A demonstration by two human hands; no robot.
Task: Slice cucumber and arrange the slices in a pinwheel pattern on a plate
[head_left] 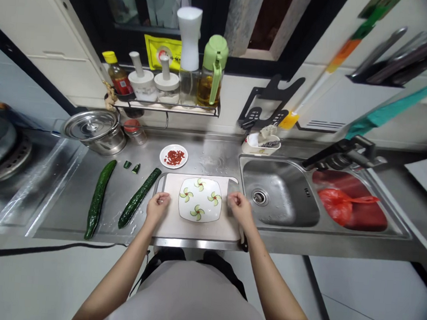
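A square white plate (pixel 200 199) with green pinwheel motifs lies on a pale cutting board (pixel 196 230) at the counter's front edge. My left hand (pixel 157 206) rests on the board just left of the plate, fingers curled, nothing seen in them. My right hand (pixel 240 207) hovers just right of the plate with curled fingers. It sits over the grey blade of a cleaver (pixel 232 185) lying along the board's right edge. Neither hand touches the plate.
Two whole cucumbers (pixel 98 198) (pixel 139 197) lie left of the board, with cut ends (pixel 131 166) behind them. A small dish of red bits (pixel 174 157), a lidded steel pot (pixel 92 130), a condiment shelf (pixel 166 108), a steel sink (pixel 280 197) and a red basin (pixel 357 215) are around.
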